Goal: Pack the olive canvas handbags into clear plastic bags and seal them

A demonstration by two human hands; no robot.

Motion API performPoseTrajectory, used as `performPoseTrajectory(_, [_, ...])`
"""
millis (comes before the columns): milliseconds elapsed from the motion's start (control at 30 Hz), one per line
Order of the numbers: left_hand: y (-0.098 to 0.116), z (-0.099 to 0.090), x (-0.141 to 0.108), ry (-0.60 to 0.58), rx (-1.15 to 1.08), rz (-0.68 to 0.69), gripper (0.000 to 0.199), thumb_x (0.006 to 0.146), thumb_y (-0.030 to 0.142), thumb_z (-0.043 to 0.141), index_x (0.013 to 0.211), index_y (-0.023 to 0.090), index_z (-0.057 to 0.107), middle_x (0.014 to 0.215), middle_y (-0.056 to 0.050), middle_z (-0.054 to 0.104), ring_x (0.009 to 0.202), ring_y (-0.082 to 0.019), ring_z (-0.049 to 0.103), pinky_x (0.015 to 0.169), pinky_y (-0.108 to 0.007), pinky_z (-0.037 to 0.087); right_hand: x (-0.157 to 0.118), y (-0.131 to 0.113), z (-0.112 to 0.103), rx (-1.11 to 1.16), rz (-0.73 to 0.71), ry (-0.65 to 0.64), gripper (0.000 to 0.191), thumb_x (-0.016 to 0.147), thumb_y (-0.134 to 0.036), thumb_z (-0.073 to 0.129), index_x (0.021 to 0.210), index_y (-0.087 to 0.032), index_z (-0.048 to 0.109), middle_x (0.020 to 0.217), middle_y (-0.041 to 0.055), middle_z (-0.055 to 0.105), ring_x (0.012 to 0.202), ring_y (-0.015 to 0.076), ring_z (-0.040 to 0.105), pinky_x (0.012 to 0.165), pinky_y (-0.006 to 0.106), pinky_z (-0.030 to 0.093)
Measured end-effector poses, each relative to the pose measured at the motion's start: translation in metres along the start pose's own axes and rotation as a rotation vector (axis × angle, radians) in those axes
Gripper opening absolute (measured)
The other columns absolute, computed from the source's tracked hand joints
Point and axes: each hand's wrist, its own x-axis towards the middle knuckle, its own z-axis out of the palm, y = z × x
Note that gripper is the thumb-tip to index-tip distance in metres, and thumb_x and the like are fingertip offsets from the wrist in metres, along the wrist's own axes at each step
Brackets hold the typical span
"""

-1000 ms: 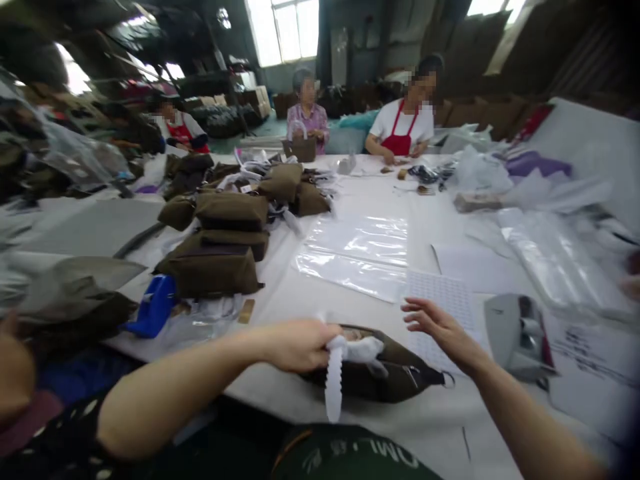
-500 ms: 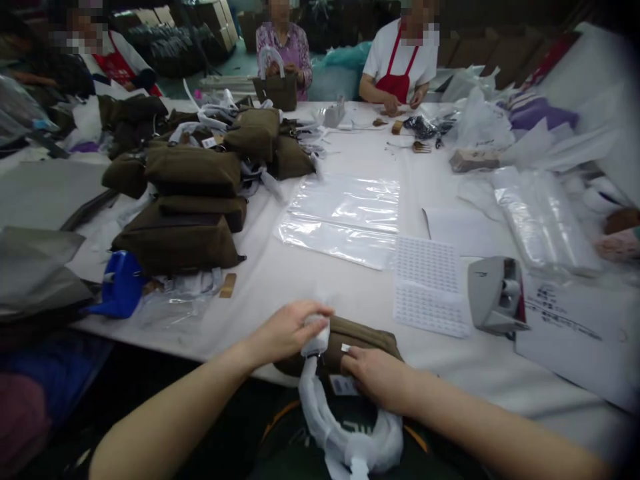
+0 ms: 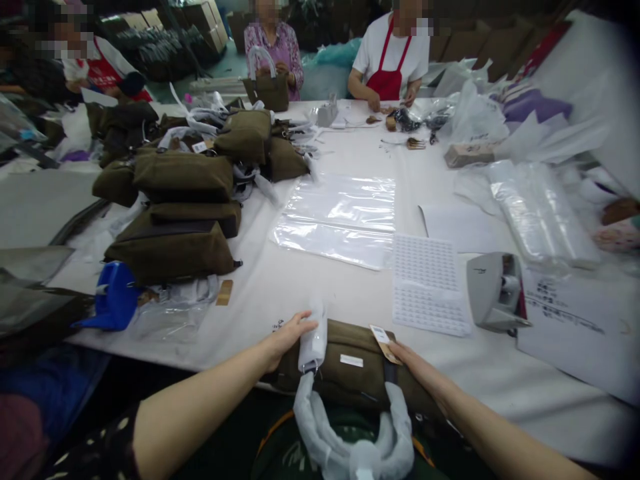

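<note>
An olive-brown handbag (image 3: 345, 383) lies at the table's near edge, its paper-wrapped white handles (image 3: 320, 433) hanging toward me. My left hand (image 3: 290, 337) grips the bag's left end, with fingertips against a white-wrapped strap piece (image 3: 313, 340). At the other end, my right hand (image 3: 420, 367) holds the bag's side, its fingertips at a cardboard hang tag (image 3: 385, 343). Between the hands, a small white label (image 3: 351, 361) shows on the bag. Some fingers of both hands are hidden behind the bag.
Several similar bags (image 3: 183, 175) are piled at left, near a blue tape dispenser (image 3: 117, 297). Clear plastic bags (image 3: 340, 220), a sticker sheet (image 3: 427, 283) and a grey dispenser (image 3: 494, 293) lie ahead and right. Co-workers (image 3: 393, 60) stand across the table (image 3: 250, 300).
My left fingers have shifted from pinching the strap piece's top to the bag's left end. My right hand has moved right from the small label; the hang tag now shows beside it.
</note>
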Motion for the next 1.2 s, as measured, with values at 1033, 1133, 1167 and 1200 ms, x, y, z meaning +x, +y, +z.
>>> performPoseTrajectory(1033, [-0.004, 0.016, 0.066, 0.621, 0.163, 0.495, 0.024, 0.075, 0.040, 0.059, 0.086, 0.020, 0.054, 0.077, 0.000, 0.059, 0.071, -0.016, 0.056, 0.068, -0.027, 0.042, 0.061, -0.089, 0.123, -0.278, -0.423, 0.084, 0.020, 0.077, -0.037, 0.052, 0.065, -0.022, 0.045, 0.051, -0.0036, 0.052, 0.045, 0.0147, 0.053, 0.049, 0.026, 0.043])
performPoseTrajectory(1133, [0.001, 0.017, 0.068, 0.635, 0.114, 0.482, 0.020, 0.075, 0.037, 0.058, 0.085, 0.021, 0.052, 0.075, 0.001, 0.058, 0.070, -0.015, 0.055, 0.069, -0.027, 0.042, 0.060, -0.085, 0.127, -0.251, -0.441, 0.098, 0.022, 0.079, -0.040, 0.052, 0.068, -0.022, 0.044, 0.056, -0.0023, 0.054, 0.049, 0.0152, 0.055, 0.050, 0.026, 0.044])
performPoseTrajectory(1167, [0.002, 0.016, 0.069, 0.627, 0.096, 0.487, 0.019, 0.075, 0.036, 0.059, 0.085, 0.021, 0.052, 0.075, 0.002, 0.058, 0.071, -0.015, 0.055, 0.070, -0.026, 0.042, 0.060, -0.086, 0.129, -0.242, -0.451, 0.075, 0.023, 0.079, -0.041, 0.052, 0.070, -0.022, 0.045, 0.059, -0.0017, 0.055, 0.051, 0.0154, 0.055, 0.050, 0.026, 0.045])
performPoseTrajectory(1200, [0.003, 0.016, 0.071, 0.615, 0.077, 0.489, 0.019, 0.074, 0.035, 0.060, 0.085, 0.021, 0.053, 0.075, 0.002, 0.059, 0.071, -0.015, 0.055, 0.070, -0.026, 0.042, 0.062, -0.086, 0.130, -0.234, -0.460, 0.043, 0.023, 0.079, -0.043, 0.052, 0.073, -0.021, 0.047, 0.061, -0.0010, 0.056, 0.052, 0.0155, 0.056, 0.051, 0.027, 0.046])
